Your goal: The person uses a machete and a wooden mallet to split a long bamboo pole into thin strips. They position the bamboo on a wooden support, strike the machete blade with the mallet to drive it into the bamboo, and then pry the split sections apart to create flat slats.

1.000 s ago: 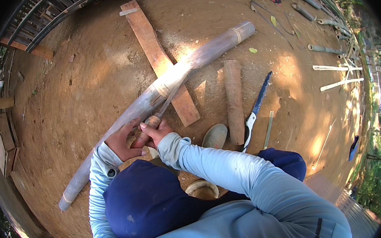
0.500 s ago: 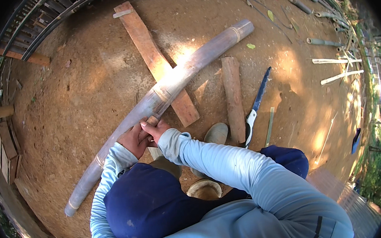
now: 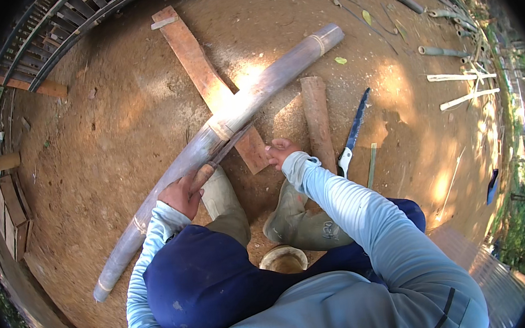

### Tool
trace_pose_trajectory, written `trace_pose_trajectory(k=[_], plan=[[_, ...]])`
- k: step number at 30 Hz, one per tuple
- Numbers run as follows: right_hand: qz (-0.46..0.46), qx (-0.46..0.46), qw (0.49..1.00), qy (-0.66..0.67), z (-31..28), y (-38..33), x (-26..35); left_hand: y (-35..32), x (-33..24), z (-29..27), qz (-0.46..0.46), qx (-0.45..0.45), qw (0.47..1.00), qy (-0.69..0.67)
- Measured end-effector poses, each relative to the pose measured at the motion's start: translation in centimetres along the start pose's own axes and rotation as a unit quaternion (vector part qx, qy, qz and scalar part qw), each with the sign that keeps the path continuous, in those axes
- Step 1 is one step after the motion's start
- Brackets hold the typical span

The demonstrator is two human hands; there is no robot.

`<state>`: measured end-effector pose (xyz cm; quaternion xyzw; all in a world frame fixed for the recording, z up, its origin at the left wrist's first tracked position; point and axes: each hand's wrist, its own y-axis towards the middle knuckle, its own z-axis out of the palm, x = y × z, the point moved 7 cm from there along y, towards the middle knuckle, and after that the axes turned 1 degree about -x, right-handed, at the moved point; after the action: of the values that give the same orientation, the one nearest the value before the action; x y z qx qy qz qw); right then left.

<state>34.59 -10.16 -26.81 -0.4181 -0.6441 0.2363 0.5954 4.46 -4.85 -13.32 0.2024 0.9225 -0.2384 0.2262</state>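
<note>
A thick bamboo pole [image 3: 175, 170] lies slantwise in front of me, crossing over a wooden plank [image 3: 195, 70]. My left hand [image 3: 181, 193] is closed round the wooden handle of a large knife [image 3: 234, 143]; its dark blade points away to the right along the near side of the bamboo. My right hand [image 3: 282, 152] is apart from the knife, above the plank's near end, with its fingers curled in. Whether anything small is between those fingers cannot be made out.
A short log [image 3: 317, 112] lies right of the plank, beside a folding saw [image 3: 354, 132] with a white handle. My boots [image 3: 224, 198] stand near the bamboo. Bamboo pieces [image 3: 443, 52] lie at the far right, and a slatted structure [image 3: 69, 25] stands at the far left.
My right hand has left my left hand and the knife handle, moving right over the plank's end. The knife blade now shows beside the bamboo. My legs have come more into view.
</note>
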Motion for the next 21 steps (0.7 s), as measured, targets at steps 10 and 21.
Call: trace_pose_trajectory(k=[10,21], plan=[[-0.010,0.070,0.986,0.151,6.0,-2.7,2.7,-1.3,-1.9,-1.4,0.093,-0.087,0.992,-0.013],[0.054,0.216,0.965,0.136,13.4,-9.3,4.4,-0.5,-3.1,-1.4,0.134,-0.113,0.984,0.001]])
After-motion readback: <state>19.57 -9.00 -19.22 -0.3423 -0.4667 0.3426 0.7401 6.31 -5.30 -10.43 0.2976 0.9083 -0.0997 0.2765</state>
